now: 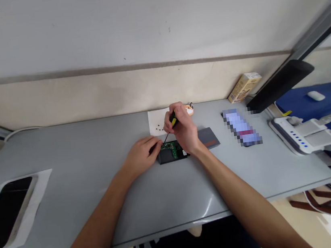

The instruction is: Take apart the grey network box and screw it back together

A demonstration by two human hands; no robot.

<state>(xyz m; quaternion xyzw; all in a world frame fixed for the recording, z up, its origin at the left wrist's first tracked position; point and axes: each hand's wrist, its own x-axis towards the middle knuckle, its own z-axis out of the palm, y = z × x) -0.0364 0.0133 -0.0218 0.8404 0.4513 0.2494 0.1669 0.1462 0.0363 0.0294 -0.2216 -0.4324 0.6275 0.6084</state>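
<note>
Electronics workspace: gray desk [95,143], screwdriver [173,119], circuit board [174,151]

No wording can be read. The carton [243,88], between two and three o'clock, bears print too small; the phone [241,127], just past three, is pixelated; a pale patch [184,153] on the opened device [166,156], near six, may be a label.

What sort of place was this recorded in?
Probably an electronics workbench: there's a green circuit board, a screwdriver in the right hand, and a power strip alongside.
</note>
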